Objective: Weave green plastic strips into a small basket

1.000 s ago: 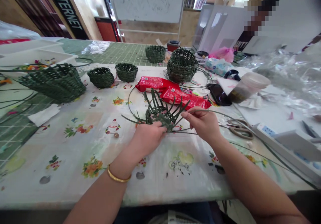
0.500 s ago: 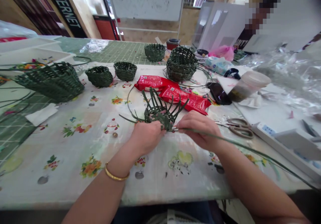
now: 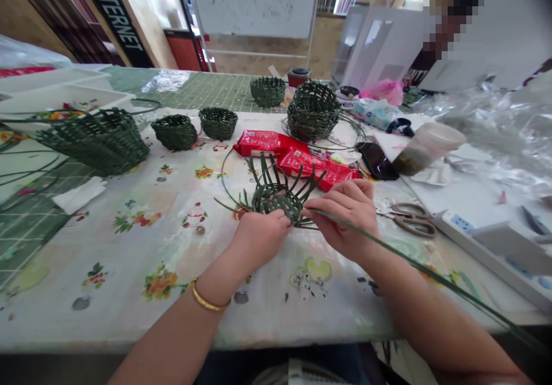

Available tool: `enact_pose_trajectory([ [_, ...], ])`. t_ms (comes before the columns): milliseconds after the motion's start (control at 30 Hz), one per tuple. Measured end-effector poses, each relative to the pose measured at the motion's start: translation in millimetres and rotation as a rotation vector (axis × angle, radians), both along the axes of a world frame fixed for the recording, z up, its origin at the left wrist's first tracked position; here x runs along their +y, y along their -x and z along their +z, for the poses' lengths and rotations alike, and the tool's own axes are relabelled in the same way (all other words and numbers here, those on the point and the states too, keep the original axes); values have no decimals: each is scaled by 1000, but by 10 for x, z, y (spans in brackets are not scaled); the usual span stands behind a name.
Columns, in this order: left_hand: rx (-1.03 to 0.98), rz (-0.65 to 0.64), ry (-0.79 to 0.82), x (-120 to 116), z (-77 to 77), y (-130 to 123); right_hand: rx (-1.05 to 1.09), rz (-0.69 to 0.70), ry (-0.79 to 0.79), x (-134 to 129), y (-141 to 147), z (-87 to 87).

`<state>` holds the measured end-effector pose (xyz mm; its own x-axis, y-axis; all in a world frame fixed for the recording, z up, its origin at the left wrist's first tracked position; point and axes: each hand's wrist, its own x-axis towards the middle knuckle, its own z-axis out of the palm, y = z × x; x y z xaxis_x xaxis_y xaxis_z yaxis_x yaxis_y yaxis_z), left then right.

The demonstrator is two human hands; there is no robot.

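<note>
Right hand (image 3: 345, 218) rose slightly in half a second, pinching a green strand (image 3: 431, 272); left hand (image 3: 263, 235), nearly closed, gripped the unfinished basket (image 3: 280, 203) (stakes (image 3: 317, 184) splayed), well back from the table's (image 3: 107, 247) front edge.

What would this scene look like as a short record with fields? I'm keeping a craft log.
Left hand: holds the near edge of a small basket
Right hand: holds a long green strip
Small basket: loose ends fan outward
Behind it: red packets
Far left: large basket
Right side: scissors
</note>
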<state>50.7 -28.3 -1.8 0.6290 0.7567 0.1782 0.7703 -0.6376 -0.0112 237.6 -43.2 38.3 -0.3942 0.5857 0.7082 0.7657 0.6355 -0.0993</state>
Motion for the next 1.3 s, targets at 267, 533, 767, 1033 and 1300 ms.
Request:
enact_pose_trajectory([
  [267, -165, -41, 199, 65, 26, 70, 671, -148, 852, 122, -59, -53],
  [533, -225, -73, 240, 120, -4, 184, 1086, -46, 1204, 346, -192, -212],
  [767, -171, -97, 232, 120, 31, 195, 1172, 105, 1525, 389, -151, -317],
  [1033, -173, -103, 220, 165, -7, 217, 1053, -131, 1456, 495, -250, -416],
  [1300, -185, -120, 294, 184, 34, 254, 844, -59, 1747, 449, -143, -442],
])
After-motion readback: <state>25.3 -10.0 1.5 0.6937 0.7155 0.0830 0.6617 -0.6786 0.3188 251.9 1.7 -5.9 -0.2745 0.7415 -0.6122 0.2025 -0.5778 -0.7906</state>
